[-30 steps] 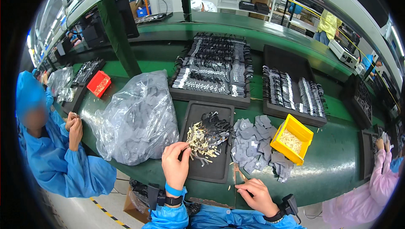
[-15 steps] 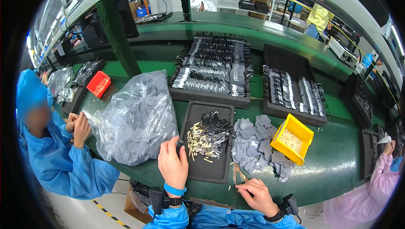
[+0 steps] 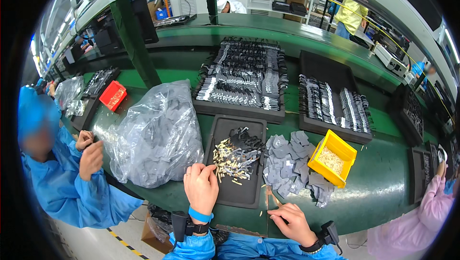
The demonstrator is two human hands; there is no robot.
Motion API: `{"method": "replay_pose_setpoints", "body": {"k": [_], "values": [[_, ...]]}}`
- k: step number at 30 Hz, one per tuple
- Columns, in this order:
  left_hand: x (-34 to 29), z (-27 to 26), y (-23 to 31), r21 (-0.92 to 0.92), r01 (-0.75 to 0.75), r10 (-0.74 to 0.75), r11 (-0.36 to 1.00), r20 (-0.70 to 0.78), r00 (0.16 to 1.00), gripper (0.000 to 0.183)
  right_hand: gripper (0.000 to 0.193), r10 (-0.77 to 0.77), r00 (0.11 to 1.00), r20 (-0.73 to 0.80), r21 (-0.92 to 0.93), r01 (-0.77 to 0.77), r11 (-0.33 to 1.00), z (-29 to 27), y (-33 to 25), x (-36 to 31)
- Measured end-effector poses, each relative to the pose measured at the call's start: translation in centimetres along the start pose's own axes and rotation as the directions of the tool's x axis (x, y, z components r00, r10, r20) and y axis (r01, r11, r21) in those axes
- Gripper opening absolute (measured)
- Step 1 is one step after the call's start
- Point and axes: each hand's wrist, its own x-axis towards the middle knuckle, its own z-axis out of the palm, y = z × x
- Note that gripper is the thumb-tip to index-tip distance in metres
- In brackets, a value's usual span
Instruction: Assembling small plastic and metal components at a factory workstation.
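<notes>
My left hand (image 3: 200,189) lies over the left edge of a black tray (image 3: 235,197), its thumb and index finger together beside a pile of small parts. What the fingertips hold, if anything, is too small to tell. In the pile are gold-coloured strips (image 3: 221,160) and black flexible pieces (image 3: 241,139). My right hand (image 3: 293,224) rests low at the table's front edge, thumb and index finger pinched near a brown patch (image 3: 271,201); any thing between them cannot be made out. Loose grey square pieces (image 3: 282,164) lie beyond it.
A large clear bag of grey pieces (image 3: 158,140) stands left of the tray. At right is a yellow bin (image 3: 342,152) with pale bits. Behind are black trays of lined-up parts (image 3: 239,75) (image 3: 330,99). A co-worker in blue (image 3: 62,174) sits at left, near a red bin (image 3: 113,96).
My left hand has shifted slightly right and its fingers have drawn together beside the pile. My right hand stays in place. The co-worker's hands at left have moved a little.
</notes>
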Motion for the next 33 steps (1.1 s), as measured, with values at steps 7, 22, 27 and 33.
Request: {"method": "replay_pose_setpoints", "body": {"k": [7,22,27,33], "values": [[-0.1,-0.5,1.3,-0.046,0.061,-0.057,0.997,0.073,0.996,0.011,0.011,-0.012,1.000,-0.016,-0.004,0.012,1.000,0.0,0.1,0.0],[-0.7,-1.6,1.5,-0.678,0.410,-0.283,0.610,0.297,0.912,0.010,0.010,-0.028,0.999,-0.016,-0.013,0.028,1.000,0.1,0.0,0.0],[-1.0,-1.4,1.6,-0.651,0.350,-0.225,0.673,0.271,0.936,0.008,0.011,-0.015,1.000,-0.018,0.017,0.016,1.000,0.0,-0.8,0.5],[-1.5,-2.5,1.3,-0.569,0.249,-0.180,0.784,0.175,0.968,0.007,0.013,-0.102,0.993,-0.054,0.081,0.106,0.991,0.3,-3.4,3.7]]}}
